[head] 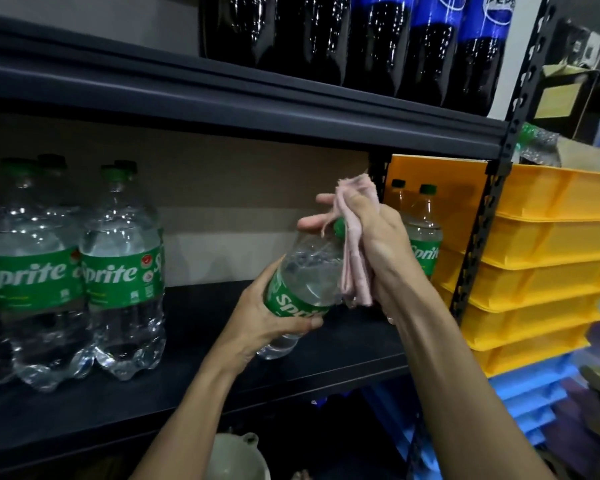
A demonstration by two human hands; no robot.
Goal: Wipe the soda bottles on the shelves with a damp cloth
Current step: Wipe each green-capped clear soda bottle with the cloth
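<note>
My left hand (274,315) grips a clear Sprite bottle (305,275) with a green label around its lower half, tilted over the middle shelf (194,327). My right hand (371,233) holds a folded pink cloth (352,258) against the bottle's neck and green cap, which the cloth and fingers mostly hide. Several more Sprite bottles (122,268) stand upright at the shelf's left. Two others (425,230) stand at the shelf's right end, partly behind my right hand.
Dark Pepsi bottles (430,46) with blue labels fill the shelf above. A stack of yellow crates (541,258) sits right of the black shelf post (492,209), with blue crates (534,393) below. A pale jug (236,455) shows beneath the shelf.
</note>
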